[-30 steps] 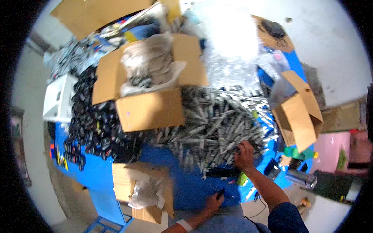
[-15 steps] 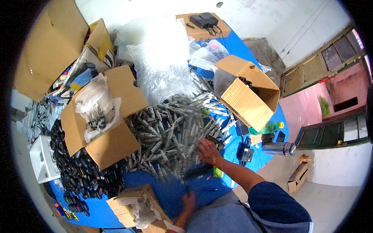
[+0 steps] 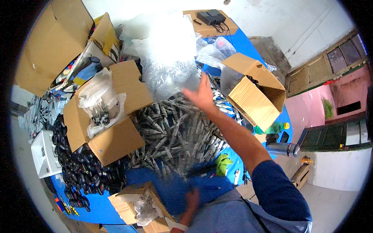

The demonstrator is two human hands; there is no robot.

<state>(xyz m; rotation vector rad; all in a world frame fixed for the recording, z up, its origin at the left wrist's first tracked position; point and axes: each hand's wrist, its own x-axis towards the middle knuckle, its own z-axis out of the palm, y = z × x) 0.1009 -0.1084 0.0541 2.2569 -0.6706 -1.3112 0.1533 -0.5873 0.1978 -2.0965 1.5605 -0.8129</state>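
Observation:
My right hand [image 3: 201,93] stretches across the table with its fingers spread, holding nothing I can see. It is over the far part of a large heap of slim grey-and-white pieces [image 3: 171,132], close to a clear plastic bag [image 3: 171,77]. My left hand [image 3: 192,199] is low over the blue cloth [image 3: 167,190] at the near edge, its fingers smeared by motion. A dark, blurred long shape [image 3: 200,169] lies between that hand and the heap; I cannot make out what it is. Near it are a crumpled green piece [image 3: 223,164] and a thin dark blue stick [image 3: 210,188].
Open cardboard boxes stand at the left [image 3: 116,141], right [image 3: 252,97] and near edge [image 3: 120,206]. Many black oval pieces [image 3: 85,171] are piled at the left beside a white tray [image 3: 46,155]. A green bottle [image 3: 278,127] and a steel flask [image 3: 283,149] are at the right.
My right hand has moved away from the heap's near right side to its far part, its fingers spreading. The green piece now shows more fully. My left hand stays low near the front edge.

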